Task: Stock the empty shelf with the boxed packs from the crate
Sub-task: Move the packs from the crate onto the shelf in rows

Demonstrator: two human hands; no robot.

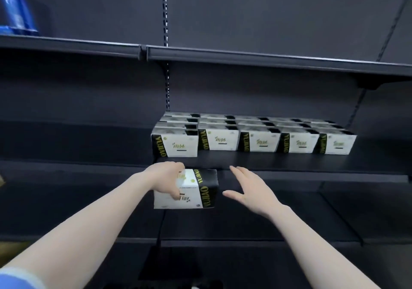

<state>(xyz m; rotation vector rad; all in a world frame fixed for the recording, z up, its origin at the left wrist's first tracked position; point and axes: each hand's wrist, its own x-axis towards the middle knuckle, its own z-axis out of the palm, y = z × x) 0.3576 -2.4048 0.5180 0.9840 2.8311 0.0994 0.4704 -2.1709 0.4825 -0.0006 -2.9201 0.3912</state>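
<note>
My left hand (pixel 166 181) grips a white and black boxed pack (pixel 196 190) by its left end, holding it in the air just below and in front of the middle shelf (pixel 289 165). My right hand (pixel 247 190) hovers with fingers spread just right of the pack, not touching it. On the middle shelf stand several matching boxed packs (pixel 254 137) in neat rows, reaching back to the wall. The crate is out of view.
A dark upper shelf (pixel 245 54) runs overhead, with a blue wrapped item (pixel 15 9) at its far left. Lower dark shelves (pixel 245 242) sit beneath my arms. The shelf bay left of the packs (pixel 78 141) is dark and bare.
</note>
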